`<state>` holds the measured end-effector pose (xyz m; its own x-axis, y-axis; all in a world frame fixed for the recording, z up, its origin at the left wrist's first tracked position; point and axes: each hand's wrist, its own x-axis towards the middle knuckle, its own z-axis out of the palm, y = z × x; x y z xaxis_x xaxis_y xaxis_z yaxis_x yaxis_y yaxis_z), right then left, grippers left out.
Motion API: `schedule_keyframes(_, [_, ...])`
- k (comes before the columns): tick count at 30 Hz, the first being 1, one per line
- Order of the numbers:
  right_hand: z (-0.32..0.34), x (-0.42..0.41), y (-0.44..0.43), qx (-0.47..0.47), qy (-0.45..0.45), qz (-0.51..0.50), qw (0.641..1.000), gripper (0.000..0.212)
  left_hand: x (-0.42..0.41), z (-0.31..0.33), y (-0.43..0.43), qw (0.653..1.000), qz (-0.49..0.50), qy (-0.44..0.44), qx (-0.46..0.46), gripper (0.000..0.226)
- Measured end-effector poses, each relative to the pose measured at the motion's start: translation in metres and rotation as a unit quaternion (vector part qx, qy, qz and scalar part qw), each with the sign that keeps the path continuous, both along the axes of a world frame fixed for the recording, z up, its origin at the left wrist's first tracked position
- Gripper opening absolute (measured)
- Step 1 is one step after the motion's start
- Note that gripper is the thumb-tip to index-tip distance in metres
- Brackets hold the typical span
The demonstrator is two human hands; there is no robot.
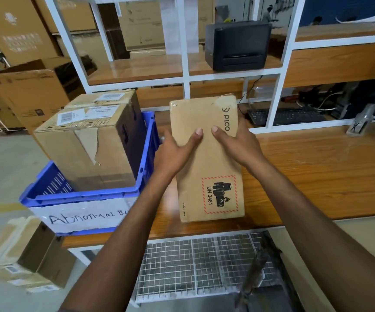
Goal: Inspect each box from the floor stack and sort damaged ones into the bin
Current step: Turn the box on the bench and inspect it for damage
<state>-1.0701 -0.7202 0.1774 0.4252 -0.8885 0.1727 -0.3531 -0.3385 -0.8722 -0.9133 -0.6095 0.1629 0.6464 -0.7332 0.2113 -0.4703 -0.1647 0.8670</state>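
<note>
A flat brown box printed PICO and UN 3481 lies lengthwise on the wooden worktable. Its far corner shows a scuffed, torn patch. My left hand grips the box's left edge, thumb on top. My right hand grips its right edge, thumb on top as well. To the left sits a blue bin labelled "Abnormal B…". It holds a large cardboard box with torn tape and ripped paper on its front, and another box behind it. More boxes are stacked on the floor at lower left.
White shelf frames rise behind the table with a black printer on a shelf. A keyboard and cables lie at the back right. A wire-mesh shelf sits under the table. Large cartons stand at the left.
</note>
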Motion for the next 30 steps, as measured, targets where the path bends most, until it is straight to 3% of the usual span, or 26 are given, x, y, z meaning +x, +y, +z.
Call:
schedule_keyframes(11, [0.002,0.011,-0.006,-0.038,0.012,-0.033,0.999,0.055,0.004,0.003,-0.011,0.998,0.038,-0.048,-0.004,0.076])
schedule_keyframes(17, [-0.003,0.0,-0.015,0.025,0.0,-0.012,1.0,0.076,0.02,0.018,-0.001,0.998,0.029,-0.001,0.063,0.081])
schedule_keyframes(24, [-0.001,0.01,-0.014,-0.034,0.047,-0.065,0.996,0.068,0.011,0.017,-0.008,0.995,0.051,-0.077,0.023,0.069])
schedule_keyframes(30, [-0.025,0.0,-0.016,0.074,-0.039,0.034,0.996,0.059,0.003,-0.012,-0.004,0.997,0.021,-0.037,0.066,0.081])
